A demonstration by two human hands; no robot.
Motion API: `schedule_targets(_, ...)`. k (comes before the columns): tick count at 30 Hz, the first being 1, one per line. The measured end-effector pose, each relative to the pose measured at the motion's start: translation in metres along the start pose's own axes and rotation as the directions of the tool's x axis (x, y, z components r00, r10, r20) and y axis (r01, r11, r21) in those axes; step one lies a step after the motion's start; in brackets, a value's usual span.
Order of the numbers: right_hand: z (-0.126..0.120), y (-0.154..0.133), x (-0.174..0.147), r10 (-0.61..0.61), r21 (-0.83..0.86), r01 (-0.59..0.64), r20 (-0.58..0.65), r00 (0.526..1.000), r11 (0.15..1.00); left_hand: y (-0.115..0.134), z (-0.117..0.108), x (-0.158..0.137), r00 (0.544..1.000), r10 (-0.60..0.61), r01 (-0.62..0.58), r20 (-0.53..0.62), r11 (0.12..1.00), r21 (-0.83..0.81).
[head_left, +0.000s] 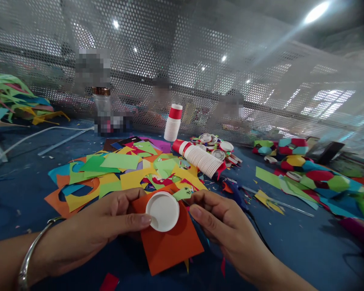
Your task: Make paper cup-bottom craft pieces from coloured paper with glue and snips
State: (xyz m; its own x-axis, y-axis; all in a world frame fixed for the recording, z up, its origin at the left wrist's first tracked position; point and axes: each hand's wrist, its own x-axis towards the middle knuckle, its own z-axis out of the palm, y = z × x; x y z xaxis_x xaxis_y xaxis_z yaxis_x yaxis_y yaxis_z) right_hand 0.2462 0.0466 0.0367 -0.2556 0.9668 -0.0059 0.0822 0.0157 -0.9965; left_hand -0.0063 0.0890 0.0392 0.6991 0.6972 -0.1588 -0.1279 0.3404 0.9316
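Between my left thumb and fingers, my left hand (106, 218) grips a shallow white paper cup bottom (165, 212) with a raised rim. Behind it is a square orange paper sheet (172, 250), held in the same grip. A small light green paper piece (183, 193) with dark, eye-like marks sticks out at the upper right of the cup bottom's rim. My right hand (221, 220) has its fingers curled together at the outer end of this green piece, seemingly pinching it. The contact between the green piece and the rim cannot be made out.
Cut coloured paper (109, 165) spreads across the blue table (297, 250). Stacked paper cups stand upright (172, 127) and lie sideways (203, 159) by a pile of cup bottoms (218, 153). A blue glue gun (235, 194) lies right. Patchwork paper shapes (318, 178) sit far right.
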Motion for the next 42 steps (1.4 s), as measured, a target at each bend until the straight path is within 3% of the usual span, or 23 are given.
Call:
schedule_targets(10, 0.001, -0.005, 0.0, 0.022, 0.026, -0.023, 0.013, 1.0, 0.999, -0.008, -0.007, 0.002, 0.999, 0.025, -0.025, 0.041, 0.999, 0.02)
schedule_targets(20, 0.001, -0.005, 0.0, 0.041, 0.005, -0.041, 0.007, 0.999, 0.999, -0.015, -0.016, 0.003, 1.0, 0.019, -0.02, 0.008, 0.996, 0.089)
schedule_targets(31, -0.003, -0.003, 0.0, 0.086, -0.008, -0.086, -0.003, 0.996, 0.996, -0.006, -0.009, 0.0, 0.993, 0.073, -0.061, -0.093, 0.99, 0.129)
schedule_targets(42, -0.004, -0.005, -0.002, 0.071, -0.014, -0.071, 0.015, 0.997, 0.997, -0.002, -0.014, 0.004, 0.994, 0.071, -0.054, -0.082, 0.98, 0.193)
